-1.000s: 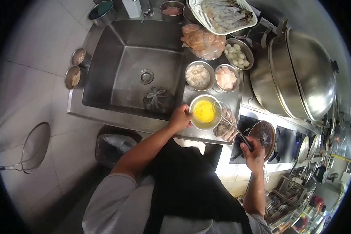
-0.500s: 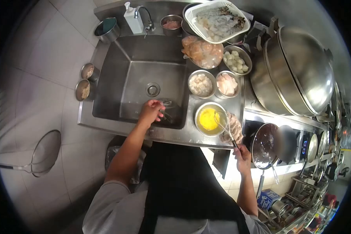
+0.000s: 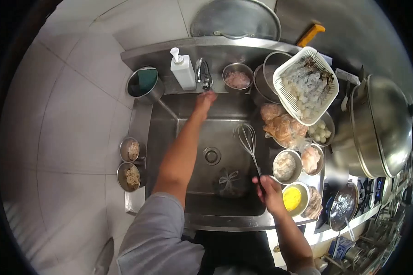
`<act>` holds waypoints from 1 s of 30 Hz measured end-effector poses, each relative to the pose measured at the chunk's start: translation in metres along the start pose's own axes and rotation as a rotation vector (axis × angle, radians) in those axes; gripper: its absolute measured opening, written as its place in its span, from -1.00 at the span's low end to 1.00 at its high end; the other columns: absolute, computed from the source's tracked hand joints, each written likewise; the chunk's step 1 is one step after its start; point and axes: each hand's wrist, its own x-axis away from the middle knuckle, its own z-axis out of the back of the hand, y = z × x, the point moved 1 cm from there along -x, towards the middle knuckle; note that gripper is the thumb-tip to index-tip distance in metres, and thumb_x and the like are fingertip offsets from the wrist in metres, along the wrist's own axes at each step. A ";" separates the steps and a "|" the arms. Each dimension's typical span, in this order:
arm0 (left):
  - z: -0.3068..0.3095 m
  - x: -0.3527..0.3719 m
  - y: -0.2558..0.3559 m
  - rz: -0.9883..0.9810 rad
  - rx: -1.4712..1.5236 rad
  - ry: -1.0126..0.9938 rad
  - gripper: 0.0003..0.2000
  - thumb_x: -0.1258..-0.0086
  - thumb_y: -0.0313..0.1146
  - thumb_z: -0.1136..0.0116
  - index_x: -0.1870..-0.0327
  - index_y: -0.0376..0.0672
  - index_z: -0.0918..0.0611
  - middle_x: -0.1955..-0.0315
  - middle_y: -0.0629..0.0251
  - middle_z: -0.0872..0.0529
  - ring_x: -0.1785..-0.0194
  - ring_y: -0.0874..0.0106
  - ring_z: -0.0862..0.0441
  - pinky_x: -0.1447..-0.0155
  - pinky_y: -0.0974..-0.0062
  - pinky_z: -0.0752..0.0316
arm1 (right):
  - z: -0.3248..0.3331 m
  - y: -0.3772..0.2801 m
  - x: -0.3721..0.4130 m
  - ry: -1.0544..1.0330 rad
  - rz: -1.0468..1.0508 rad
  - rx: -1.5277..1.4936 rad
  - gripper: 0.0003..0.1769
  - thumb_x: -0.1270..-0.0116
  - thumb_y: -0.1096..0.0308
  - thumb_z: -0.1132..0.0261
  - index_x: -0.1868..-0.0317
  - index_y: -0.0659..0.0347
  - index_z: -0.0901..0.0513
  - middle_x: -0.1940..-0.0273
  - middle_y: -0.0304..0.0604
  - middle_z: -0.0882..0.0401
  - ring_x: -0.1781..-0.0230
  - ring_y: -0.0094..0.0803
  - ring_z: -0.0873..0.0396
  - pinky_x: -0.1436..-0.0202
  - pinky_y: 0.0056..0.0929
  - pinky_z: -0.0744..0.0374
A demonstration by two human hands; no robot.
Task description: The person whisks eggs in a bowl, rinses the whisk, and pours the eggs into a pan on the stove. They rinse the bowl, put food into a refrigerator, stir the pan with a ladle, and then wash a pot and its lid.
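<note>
My right hand [image 3: 271, 195] is closed round the dark handle of a whisk [image 3: 248, 140], whose wire head hangs over the right part of the sink [image 3: 188, 151]. At the back of the sink, my left hand [image 3: 205, 101] is at the end of the faucet [image 3: 204, 75]; its fingers are small and blurred, so their grip does not show. Beside my right hand stands a metal bowl of beaten egg [image 3: 292, 198]. A knotted clear plastic bag [image 3: 228, 181] lies in the sink near the drain [image 3: 211, 156].
Bowls of pale meat pieces [image 3: 284, 166] line the right counter. Behind them are a bag of orange-brown food [image 3: 284, 129] and a white basket of shrimp [image 3: 307, 87]. A large domed pot [image 3: 376, 123] and a wok [image 3: 344, 206] stand further right. A soap bottle [image 3: 183, 71] stands beside the faucet.
My right hand has lifted the whisk out of the egg bowl and brought it left over the sink. My left hand has reached forward to the faucet. The view has shifted.
</note>
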 end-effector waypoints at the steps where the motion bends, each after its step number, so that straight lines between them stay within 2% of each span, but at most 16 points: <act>1: -0.011 0.006 0.001 0.015 0.283 -0.203 -0.58 -0.42 -0.29 0.03 -0.26 -0.24 -0.42 -0.25 0.10 -0.52 -0.39 0.27 -0.36 -0.34 0.30 -0.24 | -0.011 0.000 -0.017 0.042 -0.080 0.017 -0.56 -0.46 -0.03 -0.07 0.15 0.19 -0.65 0.61 -0.37 -0.38 0.66 -0.64 -0.27 0.59 -0.61 -0.21; 4: -0.028 0.063 0.028 -0.079 0.246 -0.125 -0.56 -0.45 -0.26 0.07 -0.29 -0.26 -0.39 -0.18 0.07 -0.58 -0.32 0.24 -0.44 -0.33 0.24 -0.26 | -0.039 0.016 -0.073 0.015 -0.058 -0.062 -0.58 -0.46 0.00 -0.10 0.16 0.21 -0.64 0.61 -0.37 -0.37 0.71 -0.65 -0.21 0.68 -0.62 -0.14; 5: -0.020 0.060 0.011 -0.038 0.142 0.038 -0.57 -0.45 -0.23 0.03 -0.25 -0.28 -0.43 -0.06 0.04 -0.65 -0.18 0.22 -0.58 -0.21 0.20 -0.42 | -0.053 0.015 -0.087 0.002 -0.041 -0.038 -0.59 -0.46 0.01 -0.09 0.16 0.22 -0.64 0.61 -0.37 -0.36 0.72 -0.65 -0.20 0.68 -0.62 -0.14; 6: -0.011 0.063 0.003 -0.039 0.136 0.041 -0.57 -0.45 -0.23 0.03 -0.25 -0.28 -0.43 -0.06 0.04 -0.65 -0.18 0.22 -0.58 -0.21 0.20 -0.42 | -0.064 0.014 -0.098 -0.013 -0.022 -0.010 -0.59 -0.47 0.03 -0.08 0.17 0.22 -0.64 0.62 -0.37 -0.36 0.73 -0.65 -0.19 0.68 -0.62 -0.14; 8: 0.007 0.069 -0.005 0.098 0.210 -0.168 -0.59 -0.43 -0.22 -0.03 -0.20 -0.27 -0.48 0.03 0.04 -0.68 0.03 0.24 -0.69 -0.03 0.27 -0.57 | -0.081 0.012 -0.112 -0.031 -0.024 -0.002 -0.58 -0.46 0.00 -0.10 0.18 0.20 -0.65 0.62 -0.37 -0.36 0.67 -0.65 -0.24 0.60 -0.60 -0.18; 13: 0.048 0.056 -0.010 0.166 -0.075 -0.060 -0.66 -0.42 -0.24 -0.11 -0.07 -0.28 -0.56 0.17 0.09 -0.70 0.22 0.33 -0.72 0.20 0.44 -0.62 | -0.092 0.030 -0.127 -0.017 -0.040 0.078 -0.57 -0.46 0.02 -0.09 0.24 0.23 -0.66 0.61 -0.25 -0.43 0.57 -0.49 -0.39 0.43 -0.47 -0.34; 15: 0.048 0.058 -0.004 0.181 -0.224 -0.074 -0.71 -0.42 -0.27 -0.12 -0.02 -0.29 -0.59 0.23 0.11 -0.72 0.24 0.37 -0.72 0.24 0.48 -0.62 | -0.090 0.047 -0.137 0.058 0.215 0.352 -0.61 -0.48 0.09 -0.09 0.22 0.27 -0.63 0.65 -0.34 -0.38 0.69 -0.61 -0.26 0.61 -0.50 -0.24; 18: 0.038 0.070 0.021 0.245 -0.376 0.021 -0.76 -0.40 -0.36 -0.14 0.00 -0.28 -0.59 0.30 0.17 -0.70 0.26 0.42 -0.69 0.21 0.47 -0.60 | -0.088 0.043 -0.136 0.091 0.323 0.430 -0.58 -0.49 0.06 -0.07 0.23 0.27 -0.62 0.67 -0.32 -0.37 0.68 -0.58 -0.28 0.56 -0.47 -0.29; 19: 0.042 0.063 0.011 0.180 -0.094 -0.071 -0.79 -0.40 -0.40 -0.15 0.03 -0.27 -0.60 0.32 0.20 -0.68 0.28 0.44 -0.66 0.20 0.47 -0.59 | -0.089 0.034 -0.135 0.093 0.325 0.431 -0.58 -0.49 0.06 -0.07 0.23 0.27 -0.62 0.67 -0.32 -0.37 0.68 -0.58 -0.28 0.56 -0.47 -0.29; 20: 0.047 0.057 0.003 0.114 0.188 -0.163 -0.82 -0.39 -0.43 -0.16 0.06 -0.26 -0.60 0.35 0.23 -0.66 0.29 0.46 -0.63 0.18 0.47 -0.58 | -0.090 0.025 -0.132 0.086 0.287 0.450 -0.56 -0.49 0.07 -0.05 0.23 0.31 -0.63 0.55 -0.10 -0.49 0.53 -0.35 -0.43 0.38 -0.37 -0.39; 21: 0.050 0.053 0.000 0.112 0.186 -0.167 -0.82 -0.39 -0.43 -0.16 0.06 -0.26 -0.60 0.35 0.23 -0.66 0.29 0.46 -0.63 0.18 0.47 -0.58 | -0.093 0.016 -0.130 0.079 0.250 0.468 -0.54 -0.50 0.08 -0.02 0.23 0.34 -0.64 0.42 0.11 -0.61 0.37 -0.11 -0.58 0.20 -0.26 -0.49; 23: 0.054 0.046 -0.006 0.113 0.452 -0.261 -0.82 -0.40 -0.41 -0.15 0.05 -0.25 -0.60 0.39 0.32 -0.62 0.32 0.45 -0.58 0.14 0.43 -0.54 | -0.094 0.002 -0.126 0.061 0.244 0.465 -0.54 -0.50 0.08 -0.03 0.23 0.35 -0.63 0.41 0.12 -0.61 0.36 -0.09 -0.59 0.19 -0.25 -0.49; 26: 0.064 0.034 -0.024 0.108 0.525 -0.367 -0.81 -0.39 -0.42 -0.16 0.04 -0.26 -0.58 0.31 0.30 -0.63 0.29 0.40 -0.61 0.11 0.34 -0.58 | -0.094 0.003 -0.128 0.037 0.243 0.472 -0.56 -0.50 0.09 -0.03 0.22 0.35 -0.62 0.42 0.12 -0.61 0.36 -0.05 -0.59 0.19 -0.23 -0.49; 27: 0.057 0.038 -0.023 0.114 0.526 -0.369 -0.81 -0.39 -0.42 -0.16 0.04 -0.26 -0.58 0.31 0.30 -0.63 0.29 0.40 -0.61 0.11 0.34 -0.58 | -0.093 0.005 -0.128 0.028 0.256 0.487 -0.57 -0.49 0.10 -0.03 0.21 0.34 -0.61 0.42 0.12 -0.61 0.37 -0.02 -0.58 0.19 -0.22 -0.49; 29: 0.041 0.051 -0.015 0.185 0.347 -0.028 -0.82 -0.38 -0.45 -0.14 0.06 -0.28 -0.57 0.30 0.24 -0.64 0.27 0.33 -0.64 0.08 0.25 -0.62 | -0.094 -0.003 -0.125 0.027 0.230 0.592 -0.58 -0.49 0.10 -0.03 0.22 0.32 -0.61 0.42 0.13 -0.61 0.35 0.02 -0.58 0.18 -0.19 -0.49; 30: 0.047 0.047 -0.019 0.186 0.349 -0.029 -0.82 -0.38 -0.45 -0.14 0.06 -0.28 -0.57 0.30 0.24 -0.64 0.27 0.33 -0.64 0.08 0.25 -0.62 | -0.094 -0.009 -0.122 0.022 0.209 0.697 -0.59 -0.49 0.10 -0.03 0.22 0.30 -0.61 0.41 0.14 -0.61 0.33 0.06 -0.59 0.17 -0.16 -0.49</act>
